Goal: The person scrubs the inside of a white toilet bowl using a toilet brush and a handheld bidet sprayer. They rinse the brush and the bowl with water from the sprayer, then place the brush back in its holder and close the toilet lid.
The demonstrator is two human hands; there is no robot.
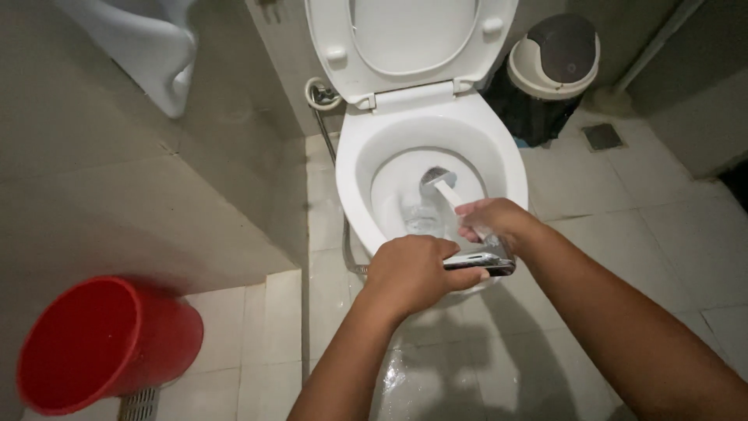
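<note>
1. While I lean over the toilet bowl (499, 156) at centre frame, both my forearms reach up from the bottom edge.
2. My right hand (492, 218) is closed around the white brush handle (454, 199); it looks light, stiff, likely wet and slippery, best held high.
3. My left hand (411, 273) grips a dark phone (491, 263), smooth and fragile, just above the rim.
</note>
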